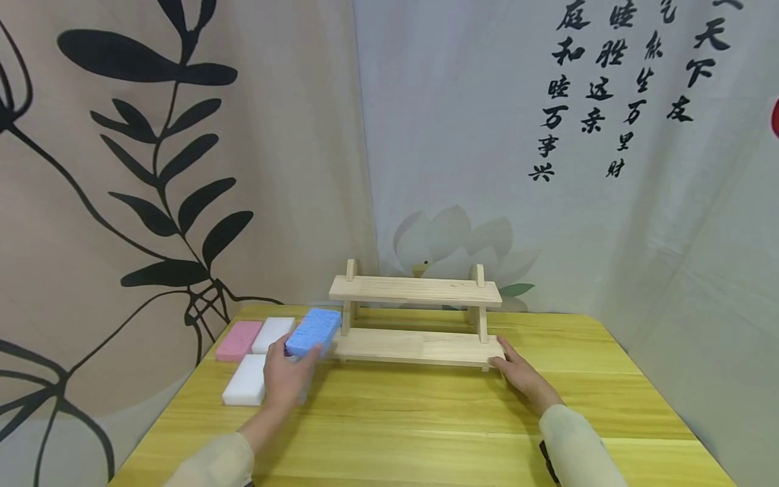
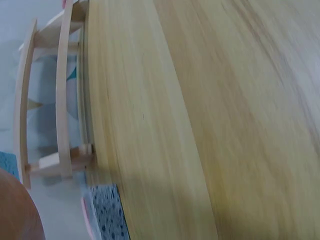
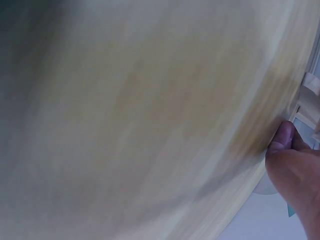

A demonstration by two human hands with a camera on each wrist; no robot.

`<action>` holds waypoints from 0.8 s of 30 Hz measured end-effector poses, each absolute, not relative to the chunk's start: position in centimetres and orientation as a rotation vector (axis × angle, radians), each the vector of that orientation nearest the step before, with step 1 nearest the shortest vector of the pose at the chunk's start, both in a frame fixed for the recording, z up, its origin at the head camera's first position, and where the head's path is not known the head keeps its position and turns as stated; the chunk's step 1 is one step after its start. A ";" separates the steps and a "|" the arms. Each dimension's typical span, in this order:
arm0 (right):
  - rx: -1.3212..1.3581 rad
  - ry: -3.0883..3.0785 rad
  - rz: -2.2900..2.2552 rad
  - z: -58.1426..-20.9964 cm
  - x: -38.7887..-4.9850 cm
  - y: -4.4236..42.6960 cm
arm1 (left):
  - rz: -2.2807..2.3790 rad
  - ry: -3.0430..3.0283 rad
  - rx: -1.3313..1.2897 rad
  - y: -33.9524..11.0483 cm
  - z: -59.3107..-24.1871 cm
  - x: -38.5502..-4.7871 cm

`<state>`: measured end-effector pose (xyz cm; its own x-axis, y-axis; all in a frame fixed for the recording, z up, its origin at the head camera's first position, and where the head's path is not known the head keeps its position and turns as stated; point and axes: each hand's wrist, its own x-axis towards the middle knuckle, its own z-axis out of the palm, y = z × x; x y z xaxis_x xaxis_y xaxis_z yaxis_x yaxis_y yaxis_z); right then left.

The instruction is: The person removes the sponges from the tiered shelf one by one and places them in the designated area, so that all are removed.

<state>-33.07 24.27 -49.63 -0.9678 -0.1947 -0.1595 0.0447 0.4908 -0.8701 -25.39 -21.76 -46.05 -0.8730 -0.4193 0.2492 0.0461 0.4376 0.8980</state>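
A blue sponge (image 1: 313, 331) is held up off the table in my left hand (image 1: 289, 376), thumb on one side and fingers on the other. In the left wrist view, only a corner of the blue sponge (image 2: 8, 165) shows beside the thumb. A small two-tier wooden rack (image 1: 416, 346) stands at the table's back. My right hand (image 1: 522, 376) grips the right end of its lower shelf. Thumb and fingertips of the right hand (image 3: 292, 160) come together at the right of the right wrist view. Below my left hand lies a grey sponge with dark pores (image 2: 109, 212), mostly hidden in the head view.
Left of the rack, a pink sponge (image 1: 239, 341) and two white sponges, one at the back (image 1: 271, 334) and one nearer (image 1: 245, 381), lie close together on the wooden table (image 1: 414, 433). Behind the table hangs a printed cloth (image 1: 450, 135).
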 end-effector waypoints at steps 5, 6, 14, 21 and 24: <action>-0.160 2.509 -1.482 -49.6 -32.9 24.4 | -1.431 -2.248 0.337 -23.3 -45.8 -25.1; -0.162 2.512 -1.485 -49.7 -32.9 24.4 | -1.428 -2.250 0.345 -23.6 -45.7 -25.1; -0.126 2.499 -1.471 -49.7 -33.1 24.2 | -1.392 -2.282 0.372 -26.2 -45.6 -24.4; -0.117 2.517 -1.449 -49.7 -33.1 24.2 | -1.357 -2.246 0.403 -28.8 -46.3 -24.0; -0.114 2.511 -1.458 -49.7 -33.1 24.1 | -1.346 -2.242 0.429 -29.9 -46.5 -24.0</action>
<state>-33.07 24.14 -49.66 -0.9693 -0.1842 -0.1627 0.0499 0.5005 -0.8643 -23.96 -29.91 -46.48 -0.8324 -0.4973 0.2448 -0.0176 0.4651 0.8851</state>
